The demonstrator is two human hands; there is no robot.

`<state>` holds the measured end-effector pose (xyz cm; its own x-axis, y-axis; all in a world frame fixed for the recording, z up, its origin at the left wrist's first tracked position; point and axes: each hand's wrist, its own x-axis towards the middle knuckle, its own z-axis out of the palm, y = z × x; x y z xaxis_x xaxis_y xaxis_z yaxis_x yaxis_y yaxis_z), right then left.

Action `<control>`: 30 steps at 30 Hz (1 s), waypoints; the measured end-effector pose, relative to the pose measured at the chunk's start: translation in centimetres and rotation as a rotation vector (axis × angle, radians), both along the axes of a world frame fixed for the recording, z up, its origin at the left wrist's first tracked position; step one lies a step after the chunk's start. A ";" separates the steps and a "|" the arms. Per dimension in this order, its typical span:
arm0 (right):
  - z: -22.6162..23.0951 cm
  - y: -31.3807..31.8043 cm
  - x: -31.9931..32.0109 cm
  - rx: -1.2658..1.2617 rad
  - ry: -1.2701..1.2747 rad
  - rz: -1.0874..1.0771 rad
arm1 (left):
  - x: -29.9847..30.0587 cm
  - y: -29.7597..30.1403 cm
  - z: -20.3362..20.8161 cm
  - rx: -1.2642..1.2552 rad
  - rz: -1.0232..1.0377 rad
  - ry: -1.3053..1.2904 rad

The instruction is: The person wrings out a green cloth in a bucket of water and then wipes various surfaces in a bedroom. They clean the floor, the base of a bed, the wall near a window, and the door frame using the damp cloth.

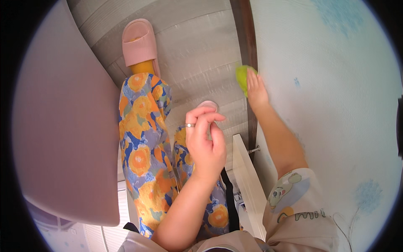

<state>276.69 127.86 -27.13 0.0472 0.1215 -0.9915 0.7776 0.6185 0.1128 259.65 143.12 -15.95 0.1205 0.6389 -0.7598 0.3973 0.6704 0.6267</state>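
Two broad surfaces are filling most of the view: a pale wall (336, 105) with faint blue marks on the person's right, and a large mauve panel (63, 126) curving along the left. Between them a grey, grained floor (197, 46) is showing, and a dark brown strip (247, 42) is running along the foot of the wall. The person's legs in flowered blue-and-orange trousers (142, 143) are reaching forward, and one foot is wearing a pink slipper (140, 42). A white board (247, 185) is standing on edge beside the wall, below the right forearm.

The right hand (255, 90) is stretching out to where the brown strip is meeting the wall, its fingers lying flat and close together over a small yellow-green cloth or sponge (242, 77), pressing it against that edge. The left hand (206, 140) is hanging in the air over the knees, holding nothing that can be seen, its fingers loosely curled with the thumb and fingertips nearly meeting; a ring (190, 125) is sitting on one finger.
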 end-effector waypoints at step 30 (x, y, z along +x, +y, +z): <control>33.2 -26.7 -5.5 -0.137 -0.708 -1.966 | -3.1 1.0 4.1 -0.927 0.156 -0.323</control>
